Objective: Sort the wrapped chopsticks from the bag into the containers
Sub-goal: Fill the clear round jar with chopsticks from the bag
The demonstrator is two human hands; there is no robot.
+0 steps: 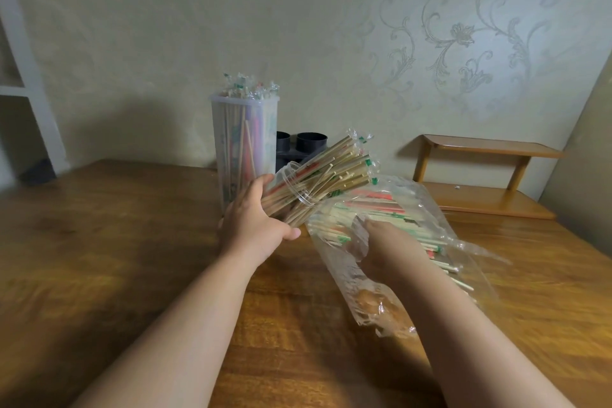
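Note:
A clear plastic bag (pixel 457 235) of wrapped chopsticks lies on the wooden table (pixel 116 242), right of centre. My right hand (pixel 381 248) is inside the bag's mouth, among the chopsticks; its fingers are veiled by the plastic. My left hand (pixel 255 222) grips a clear container (pixel 298 190) tilted toward the bag, with a bundle of wrapped chopsticks (pixel 337 169) sticking out of its rim. Behind it a tall translucent container (pixel 245 146) stands upright, filled with wrapped chopsticks.
Two black cylindrical holders (pixel 304 144) stand behind the tall container near the wall. A small wooden shelf (pixel 483 175) sits at the back right of the table. A white shelf unit (pixel 23 86) is at far left.

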